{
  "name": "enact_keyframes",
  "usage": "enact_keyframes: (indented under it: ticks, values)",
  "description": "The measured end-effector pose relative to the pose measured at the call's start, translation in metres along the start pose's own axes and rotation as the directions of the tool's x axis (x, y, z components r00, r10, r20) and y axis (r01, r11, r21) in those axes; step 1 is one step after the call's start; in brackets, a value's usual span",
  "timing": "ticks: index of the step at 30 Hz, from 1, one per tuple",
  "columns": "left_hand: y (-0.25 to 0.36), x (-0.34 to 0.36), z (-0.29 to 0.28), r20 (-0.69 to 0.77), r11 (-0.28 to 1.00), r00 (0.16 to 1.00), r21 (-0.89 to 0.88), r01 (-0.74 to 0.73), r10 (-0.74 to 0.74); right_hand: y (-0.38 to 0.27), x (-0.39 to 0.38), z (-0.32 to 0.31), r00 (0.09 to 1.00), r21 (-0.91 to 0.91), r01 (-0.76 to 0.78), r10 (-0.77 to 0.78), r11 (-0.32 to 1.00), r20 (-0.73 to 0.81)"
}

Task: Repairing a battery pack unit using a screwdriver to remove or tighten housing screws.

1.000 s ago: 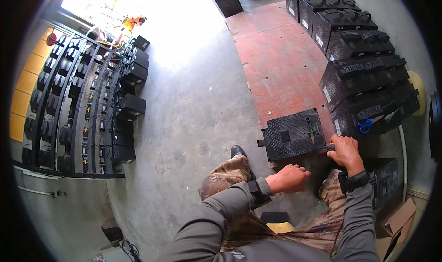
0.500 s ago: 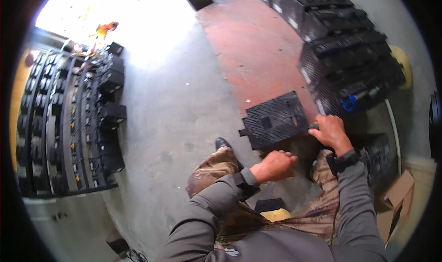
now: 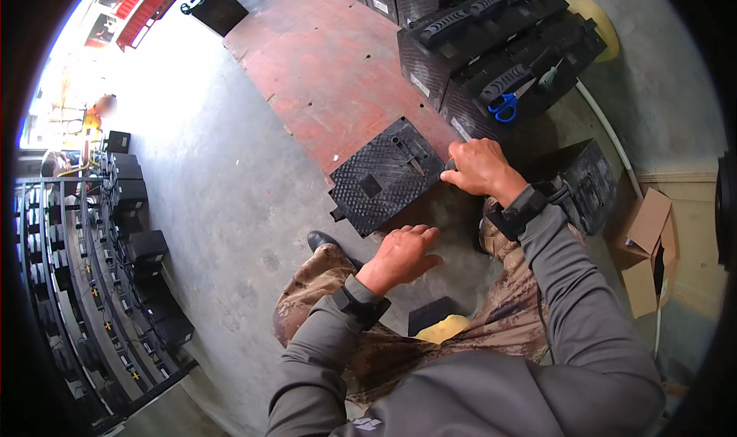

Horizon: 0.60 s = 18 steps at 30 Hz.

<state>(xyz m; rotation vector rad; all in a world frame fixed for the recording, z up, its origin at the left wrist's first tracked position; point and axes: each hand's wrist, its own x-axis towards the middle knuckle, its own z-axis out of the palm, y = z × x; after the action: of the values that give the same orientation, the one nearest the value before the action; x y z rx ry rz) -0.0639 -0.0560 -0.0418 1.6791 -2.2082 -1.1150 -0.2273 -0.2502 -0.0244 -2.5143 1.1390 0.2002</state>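
Note:
A black, textured rectangular box [image 3: 355,167] lies on the floor in front of me, turned at a slant, with a short tab at its left corner. On its top shows a slot with a small metal piece [image 3: 415,165]. My right hand [image 3: 482,170] is closed at the box's right edge around a short dark stub [image 3: 449,165]; whether this belongs to the box or is a separate tool's handle, I cannot tell. My left hand [image 3: 401,257] is held palm down just off the near edge, fingers stretched out, holding nothing.
Rows of black cases [image 3: 491,34] stand at the right, with blue-handled scissors [image 3: 504,108] and a green-handled tool [image 3: 548,77] on the nearest. Another black case [image 3: 583,187] is beside my right knee, near an open cardboard box [image 3: 646,249]. A black rack [image 3: 84,283] stands left.
My view has turned to the right, so the scene sits turned and shifted left. My left hand's fingers have spread and reached nearer the box. My right hand stays at its right edge.

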Motion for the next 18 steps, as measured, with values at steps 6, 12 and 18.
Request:
enact_keyframes:
  ticks: [6,12,18]
  values:
    - [0.002,0.0,-0.004,0.011,1.0,1.0,-0.003,0.02,-0.02,-0.006,0.0,-0.007,1.0,0.018,-0.012,0.012,1.0,0.013]
    - [-0.008,-0.003,0.004,0.014,1.0,1.0,0.015,0.019,-0.02,-0.009,0.003,-0.002,0.999,0.018,0.053,-0.052,0.998,-0.015]
    - [-0.005,0.002,0.012,0.007,1.0,1.0,-0.022,0.008,-0.008,-0.01,-0.004,-0.006,1.0,0.027,0.022,-0.022,0.999,0.005]
